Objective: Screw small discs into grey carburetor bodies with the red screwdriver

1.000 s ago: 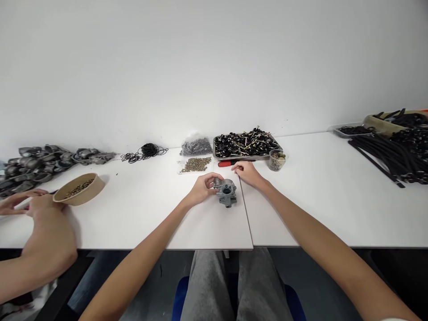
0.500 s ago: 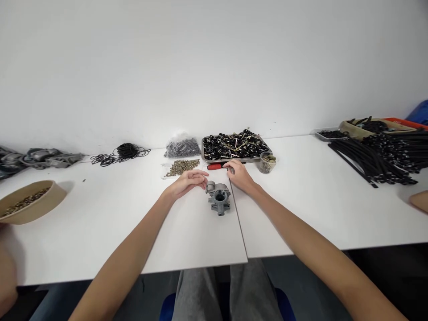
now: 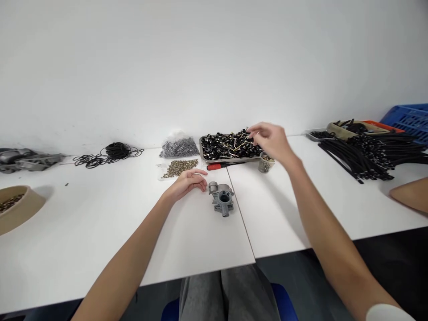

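Observation:
A grey metal carburetor body (image 3: 223, 198) stands on the white table in front of me, its round bore facing me. Just left of it, my left hand (image 3: 189, 183) rests on the table, fingers loosely bent and apart, holding nothing. My right hand (image 3: 271, 139) is raised over the right end of a metal tray (image 3: 230, 160) heaped with black-capped, brass-coloured screw-like parts (image 3: 230, 145). Its fingers are half bent with the tips slightly apart, and nothing shows between them. A red-handled screwdriver (image 3: 216, 166) lies along the tray's front edge.
A clear cup of small parts (image 3: 265, 164) stands below my right wrist. Brass pieces (image 3: 180, 168) and a bag of dark parts (image 3: 179, 147) lie left of the tray. Black rings (image 3: 115, 154), a beige bowl (image 3: 28, 207) and black tubes (image 3: 347, 160) lie farther out. Another person's arm (image 3: 413, 195) reaches in at right.
My right hand has left the screwdriver area and risen to the right, over the tray's right end. My left hand stays beside the carburetor body. The view has shifted slightly right.

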A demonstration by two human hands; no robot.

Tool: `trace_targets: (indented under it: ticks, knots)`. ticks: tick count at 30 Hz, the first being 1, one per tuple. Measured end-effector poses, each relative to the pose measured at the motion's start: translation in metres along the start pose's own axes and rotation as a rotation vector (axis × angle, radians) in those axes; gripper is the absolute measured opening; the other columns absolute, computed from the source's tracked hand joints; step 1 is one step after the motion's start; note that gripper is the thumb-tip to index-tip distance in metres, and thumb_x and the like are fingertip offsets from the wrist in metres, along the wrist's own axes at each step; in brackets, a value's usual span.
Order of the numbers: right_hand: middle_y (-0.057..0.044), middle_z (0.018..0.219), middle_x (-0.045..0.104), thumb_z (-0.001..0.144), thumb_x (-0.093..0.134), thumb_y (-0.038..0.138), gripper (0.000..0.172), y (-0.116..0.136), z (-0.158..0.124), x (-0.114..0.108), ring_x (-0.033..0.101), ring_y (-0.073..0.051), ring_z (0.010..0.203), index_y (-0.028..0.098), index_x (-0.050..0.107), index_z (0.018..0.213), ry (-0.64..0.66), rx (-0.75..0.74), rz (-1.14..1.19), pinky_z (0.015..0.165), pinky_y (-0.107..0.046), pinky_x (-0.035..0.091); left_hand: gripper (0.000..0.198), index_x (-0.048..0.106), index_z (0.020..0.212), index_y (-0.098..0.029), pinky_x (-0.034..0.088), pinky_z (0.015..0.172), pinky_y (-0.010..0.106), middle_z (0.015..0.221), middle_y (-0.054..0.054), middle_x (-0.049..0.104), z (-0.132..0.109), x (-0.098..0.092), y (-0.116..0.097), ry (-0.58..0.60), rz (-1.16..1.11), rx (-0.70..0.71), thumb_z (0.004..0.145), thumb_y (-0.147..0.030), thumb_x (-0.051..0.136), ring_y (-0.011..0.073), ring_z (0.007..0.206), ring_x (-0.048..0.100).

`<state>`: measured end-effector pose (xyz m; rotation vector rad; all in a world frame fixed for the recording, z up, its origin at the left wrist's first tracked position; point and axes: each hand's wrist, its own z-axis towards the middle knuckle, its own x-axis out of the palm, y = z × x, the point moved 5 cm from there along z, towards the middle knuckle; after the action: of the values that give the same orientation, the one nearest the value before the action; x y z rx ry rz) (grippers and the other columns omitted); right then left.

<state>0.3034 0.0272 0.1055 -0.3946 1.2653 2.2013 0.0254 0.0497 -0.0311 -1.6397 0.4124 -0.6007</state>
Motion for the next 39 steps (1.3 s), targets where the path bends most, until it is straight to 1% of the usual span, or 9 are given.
trace_targets:
  ticks: [3,6,10,16,21,24,30,34,39]
  knots:
    - [-0.006,0.089,0.068,0.083,0.05,0.012,0.026,0.015,0.02,-0.041,0.061,-0.011,0.07,0.014,0.069,0.101,0.028,0.016,-0.112,0.07,-0.027,0.049,0.037,0.062,0.107,-0.009,0.054,0.071,0.036,0.08,0.011,0.072,0.001,-0.001,0.001,0.002,0.0,-0.004,0.077,-0.028,0.073,0.0214,0.071,0.07]
    - [-0.007,0.087,0.068,0.085,0.053,0.017,0.022,0.022,0.028,-0.072,0.061,-0.012,0.071,0.015,0.069,0.099,-0.046,-0.083,-0.136,0.069,-0.028,0.048,0.036,0.062,0.107,-0.01,0.055,0.072,0.036,0.081,0.011,0.072,0.002,-0.002,0.002,0.002,-0.003,-0.002,0.078,-0.028,0.073,0.0213,0.071,0.07]
    - [-0.007,0.085,0.066,0.084,0.049,0.016,0.022,0.0,0.033,-0.086,0.059,-0.012,0.069,0.017,0.068,0.097,-0.123,-0.07,-0.143,0.067,-0.028,0.047,0.034,0.063,0.106,-0.009,0.055,0.072,0.036,0.081,0.012,0.072,0.001,-0.003,0.002,-0.013,0.001,-0.012,0.079,-0.029,0.072,0.0207,0.071,0.07]
    - [-0.007,0.082,0.069,0.076,0.047,0.01,0.027,-0.057,0.049,-0.068,0.061,-0.013,0.065,0.014,0.07,0.092,-0.05,0.128,-0.224,0.067,-0.029,0.047,0.033,0.063,0.106,-0.009,0.055,0.072,0.034,0.081,0.011,0.072,-0.002,-0.002,-0.001,-0.038,0.01,-0.022,0.079,-0.026,0.072,0.0204,0.074,0.069]
    - [-0.008,0.089,0.07,0.075,0.049,0.009,0.031,-0.089,0.058,-0.038,0.063,-0.015,0.075,0.013,0.072,0.096,0.052,0.141,-0.233,0.073,-0.03,0.05,0.033,0.064,0.105,-0.01,0.055,0.074,0.035,0.081,0.011,0.071,-0.001,-0.003,0.001,-0.041,0.015,-0.026,0.079,-0.026,0.072,0.0198,0.074,0.069]
    - [-0.01,0.097,0.069,0.076,0.051,0.008,0.032,-0.098,0.061,-0.015,0.062,-0.017,0.087,0.013,0.072,0.099,0.089,0.067,-0.287,0.086,-0.034,0.05,0.032,0.064,0.105,-0.009,0.055,0.073,0.035,0.081,0.011,0.072,-0.001,-0.004,0.001,-0.046,0.02,-0.016,0.079,-0.027,0.072,0.02,0.072,0.069]
    - [-0.012,0.109,0.064,0.072,0.053,0.002,0.04,-0.109,0.057,0.031,0.058,-0.015,0.085,0.011,0.069,0.108,0.211,0.012,-0.321,0.09,-0.034,0.05,0.031,0.066,0.103,-0.01,0.054,0.073,0.035,0.081,0.011,0.072,-0.001,-0.005,0.001,-0.044,0.012,-0.01,0.079,-0.026,0.073,0.0199,0.072,0.069]
    - [-0.011,0.102,0.065,0.073,0.051,0.001,0.038,-0.112,0.054,0.036,0.057,-0.016,0.084,0.012,0.069,0.105,0.224,0.003,-0.343,0.086,-0.033,0.049,0.03,0.065,0.103,-0.01,0.055,0.073,0.035,0.081,0.011,0.072,-0.001,-0.005,0.001,-0.049,0.007,-0.01,0.078,-0.026,0.073,0.0198,0.072,0.069]
    - [-0.009,0.09,0.067,0.075,0.049,0.003,0.033,-0.113,0.056,0.027,0.058,-0.015,0.078,0.012,0.068,0.101,0.177,-0.002,-0.33,0.077,-0.029,0.048,0.031,0.064,0.104,-0.01,0.055,0.074,0.035,0.081,0.011,0.072,-0.002,-0.004,0.001,-0.043,0.02,-0.009,0.079,-0.027,0.072,0.0197,0.073,0.069]
